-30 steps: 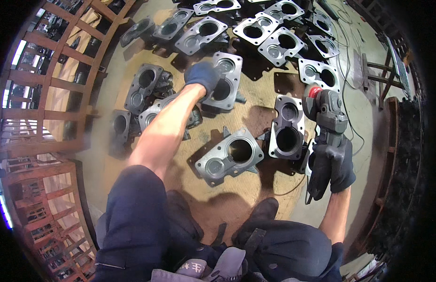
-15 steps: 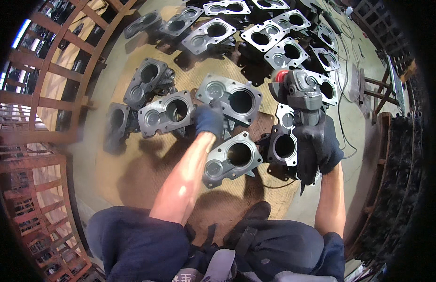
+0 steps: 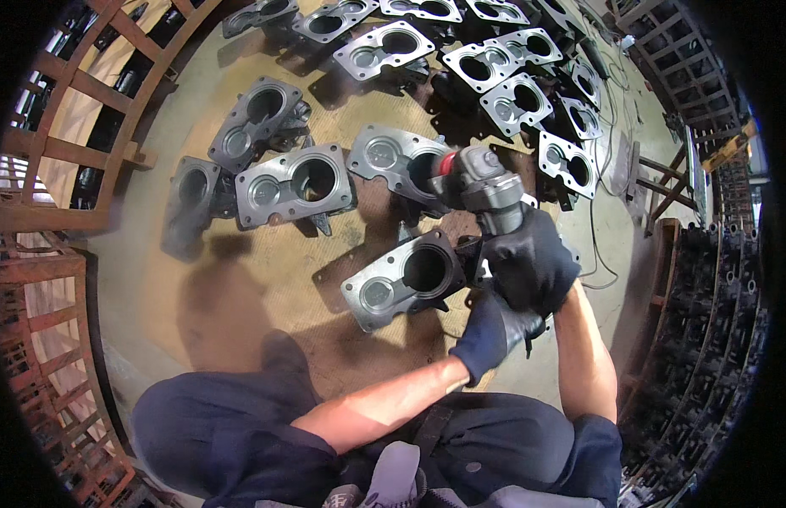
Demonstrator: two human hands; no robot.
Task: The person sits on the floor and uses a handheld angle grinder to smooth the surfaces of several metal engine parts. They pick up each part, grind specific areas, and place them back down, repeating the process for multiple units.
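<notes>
An angle grinder (image 3: 491, 190) with a grey metal head and a red part at its tip is held over the metal castings. My right hand (image 3: 533, 258), in a dark glove, wraps round its body. Below it, my left hand (image 3: 492, 332), also gloved, closes on the grinder's rear end; its fingertips are partly hidden. Beneath the grinder's head lies a flat-faced casting (image 3: 383, 157) with two round recesses, its right bore partly covered. Closer to me is another such casting (image 3: 406, 279), tilted, just left of my hands.
More castings (image 3: 293, 184) lie to the left, and several (image 3: 516, 103) stand at the far side. A dark cable (image 3: 593, 229) runs along the floor on the right. Rusty metal racks (image 3: 50, 279) border the left; a crate of dark parts (image 3: 698, 339) stands right.
My left hand has left the middle casting and moved right and nearer to me, onto the grinder's rear. The grinder has swung left over that casting in my right hand.
</notes>
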